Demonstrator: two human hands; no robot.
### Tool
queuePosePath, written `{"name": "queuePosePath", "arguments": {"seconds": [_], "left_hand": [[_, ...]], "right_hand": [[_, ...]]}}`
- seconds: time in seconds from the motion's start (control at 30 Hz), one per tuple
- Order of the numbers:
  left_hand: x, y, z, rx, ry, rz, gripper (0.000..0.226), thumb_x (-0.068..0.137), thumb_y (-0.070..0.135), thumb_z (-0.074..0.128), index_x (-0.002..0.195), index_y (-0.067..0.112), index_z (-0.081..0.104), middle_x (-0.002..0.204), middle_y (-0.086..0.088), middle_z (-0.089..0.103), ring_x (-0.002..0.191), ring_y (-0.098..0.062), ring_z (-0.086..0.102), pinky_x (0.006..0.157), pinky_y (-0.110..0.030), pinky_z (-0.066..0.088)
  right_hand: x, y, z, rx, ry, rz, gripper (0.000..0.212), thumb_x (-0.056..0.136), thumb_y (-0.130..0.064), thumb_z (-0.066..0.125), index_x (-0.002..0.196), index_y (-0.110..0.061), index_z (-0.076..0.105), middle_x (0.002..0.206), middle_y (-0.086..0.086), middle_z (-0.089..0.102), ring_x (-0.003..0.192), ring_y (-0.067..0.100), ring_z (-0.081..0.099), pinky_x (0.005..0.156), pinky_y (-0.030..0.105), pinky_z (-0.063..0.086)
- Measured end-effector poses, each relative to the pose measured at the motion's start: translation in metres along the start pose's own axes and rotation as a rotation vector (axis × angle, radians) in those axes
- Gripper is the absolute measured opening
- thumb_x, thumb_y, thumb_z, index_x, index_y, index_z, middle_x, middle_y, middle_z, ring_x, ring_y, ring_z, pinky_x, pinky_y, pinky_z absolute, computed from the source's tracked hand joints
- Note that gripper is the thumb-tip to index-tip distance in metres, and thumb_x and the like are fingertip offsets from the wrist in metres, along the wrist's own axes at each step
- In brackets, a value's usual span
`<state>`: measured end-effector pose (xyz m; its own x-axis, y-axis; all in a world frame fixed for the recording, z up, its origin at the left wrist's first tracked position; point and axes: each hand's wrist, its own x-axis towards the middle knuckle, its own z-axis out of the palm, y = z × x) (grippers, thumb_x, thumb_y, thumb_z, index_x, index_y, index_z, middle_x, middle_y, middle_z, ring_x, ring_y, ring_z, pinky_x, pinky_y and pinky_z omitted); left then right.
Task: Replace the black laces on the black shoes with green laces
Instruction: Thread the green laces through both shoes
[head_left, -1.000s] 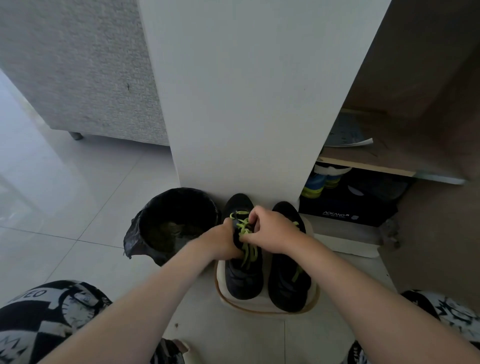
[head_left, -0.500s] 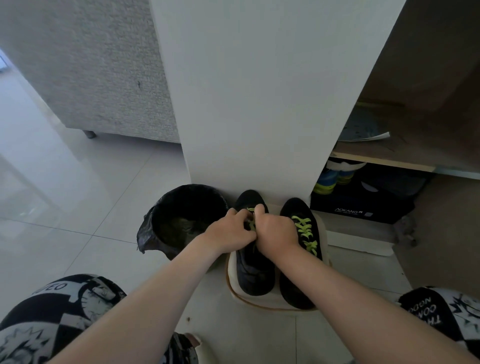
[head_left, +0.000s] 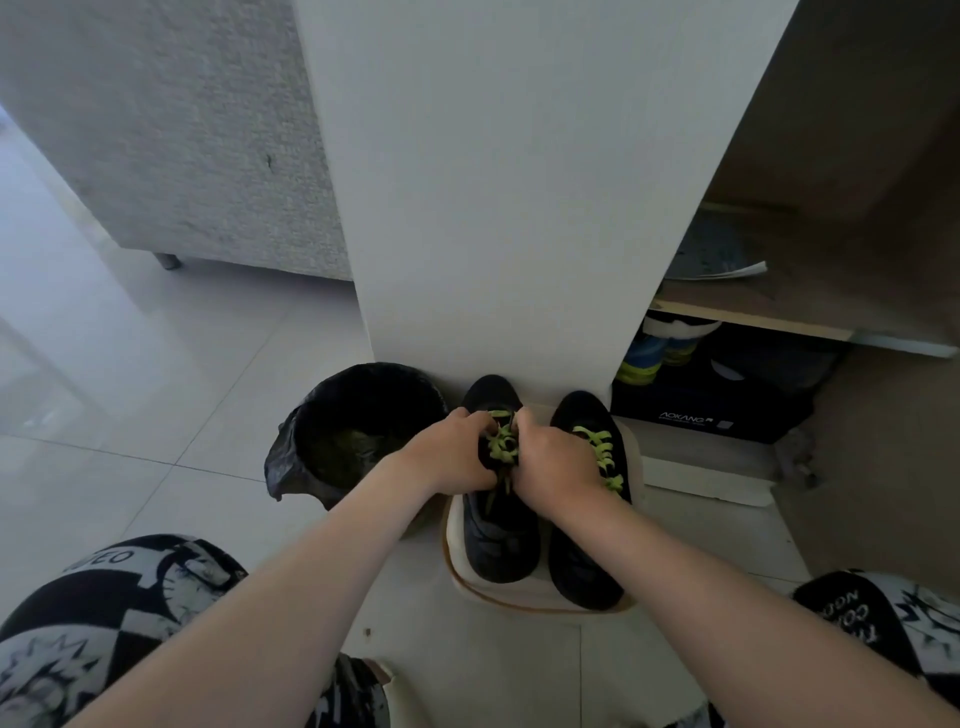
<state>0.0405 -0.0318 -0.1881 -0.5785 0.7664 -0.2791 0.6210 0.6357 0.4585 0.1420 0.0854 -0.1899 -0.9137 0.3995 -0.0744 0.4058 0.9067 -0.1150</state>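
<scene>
Green lace (head_left: 501, 449): bunched over the eyelets of the bin-side shoe (head_left: 498, 545), a black shoe with its toe pointing at the white panel (head_left: 519, 182). The left hand (head_left: 457, 457) and right hand (head_left: 556, 465) meet over it, knuckles up. The fingers (head_left: 480, 421) of both are curled tight and pinch the lace from either side, nearly touching. How many eyelets are filled is hidden under the hands. Second shoe (head_left: 582, 566): black, just beside the 1st, with a second green lace (head_left: 602, 452) crossed in rows, partly covered by the right wrist. The 2 shoes stand on a cream mat (head_left: 519, 597) on the tiled floor (head_left: 130, 415). Bin (head_left: 358, 415): black liner, beside the left wrist. Dark shoebox (head_left: 727, 410): under a shelf (head_left: 753, 317).
</scene>
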Motion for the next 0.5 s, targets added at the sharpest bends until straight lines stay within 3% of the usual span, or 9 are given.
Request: {"name": "queuePosePath", "arguments": {"seconds": [0.1,0.2,0.37,0.5], "left_hand": [[-0.005,-0.002,0.000,-0.033,-0.015,0.010,0.075,0.074,0.037,0.072,0.142,0.029,0.041,0.124,0.003,0.044,0.105,-0.019,0.056,0.081,-0.030,0.048],[-0.009,-0.001,0.009,-0.027,0.033,-0.016,0.076,0.073,0.043,0.070,0.141,0.031,0.039,0.124,0.001,0.044,0.107,-0.022,0.056,0.086,-0.035,0.052],[-0.008,0.004,0.026,0.085,0.224,-0.086,0.060,0.084,0.036,0.062,0.138,0.024,0.038,0.126,-0.006,0.047,0.105,-0.027,0.057,0.069,-0.032,0.045],[-0.002,0.006,0.027,0.007,0.268,-0.166,0.048,0.082,0.030,0.062,0.125,0.018,0.044,0.117,-0.007,0.050,0.099,-0.030,0.060,0.071,-0.034,0.048]], "right_hand": [[0.000,-0.012,0.007,-0.134,0.065,0.090,0.026,0.092,-0.016,0.055,0.117,-0.011,0.047,0.085,0.003,0.069,0.071,0.022,0.069,0.053,0.028,0.043],[0.008,-0.012,0.006,-0.145,0.041,0.126,0.019,0.093,-0.015,0.053,0.112,-0.012,0.049,0.091,0.004,0.071,0.077,0.023,0.070,0.055,0.029,0.044],[0.013,-0.007,0.002,0.051,-0.076,0.057,0.026,0.090,-0.025,0.058,0.111,-0.015,0.045,0.102,0.008,0.067,0.090,0.030,0.067,0.064,0.034,0.044],[0.010,0.003,-0.008,0.173,-0.217,0.013,0.043,0.085,-0.042,0.060,0.117,-0.019,0.043,0.104,0.004,0.063,0.093,0.027,0.064,0.070,0.036,0.047]]}}
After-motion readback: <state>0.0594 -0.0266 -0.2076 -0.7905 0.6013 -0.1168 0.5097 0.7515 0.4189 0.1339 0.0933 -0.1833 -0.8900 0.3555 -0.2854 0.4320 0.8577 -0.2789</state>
